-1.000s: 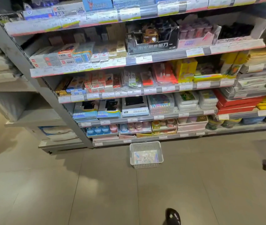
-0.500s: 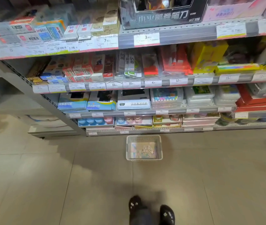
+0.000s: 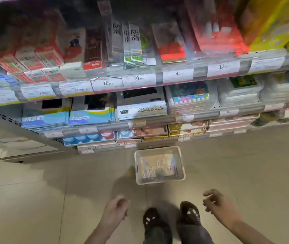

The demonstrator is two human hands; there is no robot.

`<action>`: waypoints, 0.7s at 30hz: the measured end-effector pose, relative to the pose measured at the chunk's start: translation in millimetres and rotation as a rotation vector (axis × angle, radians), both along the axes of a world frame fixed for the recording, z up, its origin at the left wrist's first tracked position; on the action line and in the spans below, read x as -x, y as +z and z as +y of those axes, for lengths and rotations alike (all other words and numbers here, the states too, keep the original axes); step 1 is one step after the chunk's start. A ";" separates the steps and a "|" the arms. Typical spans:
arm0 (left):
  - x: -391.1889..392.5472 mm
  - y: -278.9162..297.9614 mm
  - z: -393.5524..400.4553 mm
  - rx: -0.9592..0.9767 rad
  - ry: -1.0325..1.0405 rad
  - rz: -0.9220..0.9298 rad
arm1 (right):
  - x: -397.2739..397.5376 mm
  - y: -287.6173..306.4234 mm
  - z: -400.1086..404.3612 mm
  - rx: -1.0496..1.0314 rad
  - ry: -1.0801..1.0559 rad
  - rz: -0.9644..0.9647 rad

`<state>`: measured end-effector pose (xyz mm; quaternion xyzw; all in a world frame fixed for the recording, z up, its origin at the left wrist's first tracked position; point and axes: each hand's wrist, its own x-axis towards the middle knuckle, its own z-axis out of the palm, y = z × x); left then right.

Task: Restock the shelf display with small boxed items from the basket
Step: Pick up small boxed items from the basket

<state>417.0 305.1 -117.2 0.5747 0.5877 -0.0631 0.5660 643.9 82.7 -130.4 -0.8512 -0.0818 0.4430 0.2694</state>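
A white plastic basket (image 3: 182,170) sits on the tiled floor in front of the bottom shelf, with several small boxed items (image 3: 159,167) lying in it. Above it rises the shelf display (image 3: 140,80) with rows of red-and-white small boxes (image 3: 38,62) at the left. My left hand (image 3: 116,211) hangs below and left of the basket, fingers loosely curled and holding nothing. My right hand (image 3: 216,204) hangs below and right of the basket, fingers apart and holding nothing. Both hands are well short of the basket.
My two dark shoes (image 3: 170,219) stand on the floor just below the basket. Lower shelves carry flat blue packs (image 3: 66,117) and stacked clear cases (image 3: 240,92). A low grey base (image 3: 25,152) juts out at the left.
The view has moved closer to the shelf and tilted down. Both of my hands have come into view at the bottom, and my feet stand nearer the basket.
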 end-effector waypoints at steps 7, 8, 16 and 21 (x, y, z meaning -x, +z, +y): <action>-72.4 -160.3 53.4 -0.064 -0.164 0.007 | -45.9 -144.7 87.2 -0.088 0.199 -0.044; -78.9 -188.6 60.0 -0.065 -0.156 0.004 | -50.8 -169.3 95.0 -0.099 0.212 -0.057; -129.3 -359.7 78.9 -0.078 -0.299 0.108 | -76.4 -341.9 146.0 -0.076 0.348 -0.119; -149.0 -447.1 74.5 -0.116 -0.429 0.224 | -78.3 -422.0 174.1 0.002 0.495 -0.180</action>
